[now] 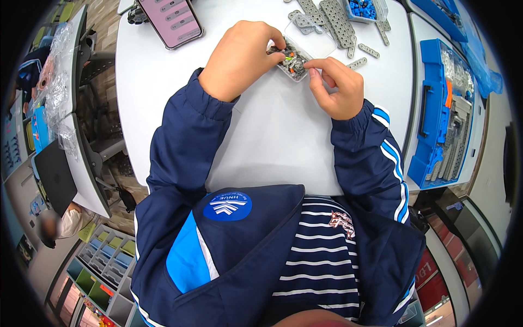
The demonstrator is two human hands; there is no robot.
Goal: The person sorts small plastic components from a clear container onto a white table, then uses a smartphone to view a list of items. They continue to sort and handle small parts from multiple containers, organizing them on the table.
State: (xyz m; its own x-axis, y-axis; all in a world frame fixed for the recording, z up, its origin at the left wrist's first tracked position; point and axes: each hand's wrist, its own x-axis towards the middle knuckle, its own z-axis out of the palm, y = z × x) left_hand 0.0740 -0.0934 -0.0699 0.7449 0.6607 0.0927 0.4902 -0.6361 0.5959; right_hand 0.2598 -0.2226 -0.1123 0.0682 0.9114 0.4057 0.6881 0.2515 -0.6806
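Note:
A small clear plastic box [297, 78] filled with small grey, orange and green parts [293, 61] lies on the white table, its clear lid [322, 44] swung open on the far side. My left hand [244, 59] is curled over the box's left edge, thumb and index finger at its rim; the other fingers are hidden beneath. At the near right corner of the box, my right hand [339, 87] has thumb and index finger brought together in a pinch. Whatever sits between those fingertips is too small to make out.
Grey perforated plates and beams [338, 24] lie beyond the box, beside a tub of blue pieces [364, 10]. A phone [171, 22] rests at the far left. To the right stands a blue case [430, 114] of sorted parts. Another person [61, 226] is at lower left.

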